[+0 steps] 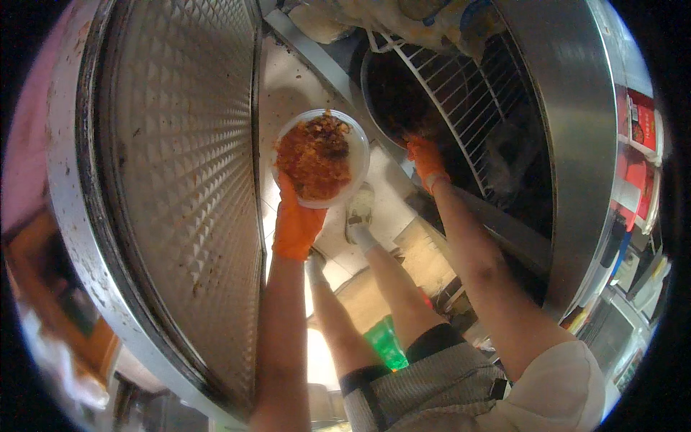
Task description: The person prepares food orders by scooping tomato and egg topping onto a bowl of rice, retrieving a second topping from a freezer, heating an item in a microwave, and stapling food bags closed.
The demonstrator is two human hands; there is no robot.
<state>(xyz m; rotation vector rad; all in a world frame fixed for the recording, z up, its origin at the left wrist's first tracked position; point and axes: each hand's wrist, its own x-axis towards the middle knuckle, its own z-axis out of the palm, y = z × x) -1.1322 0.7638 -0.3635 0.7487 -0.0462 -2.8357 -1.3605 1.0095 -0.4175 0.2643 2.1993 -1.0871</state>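
Note:
My left hand (298,224), in an orange glove, holds a round clear plastic tub (363,156) by its near side. Reddish-brown chopped food (316,156) heaps in the tub, with a darker patch toward its far right. My right hand (427,159), also gloved in orange, reaches into the dark steel cabinet, its fingers curled at the near rim of a large round pot (365,89). Whether those fingers grip the rim or hold something is too dark to tell. The pot's inside lies in shadow.
An open door (189,162) with a dimpled inner panel stands at left. A white wire shelf (432,89) juts over the pot, carrying bagged items (367,13). Cardboard (426,259) and a green plastic item (387,343) lie low near my legs. Red-labelled containers (643,127) line the far right.

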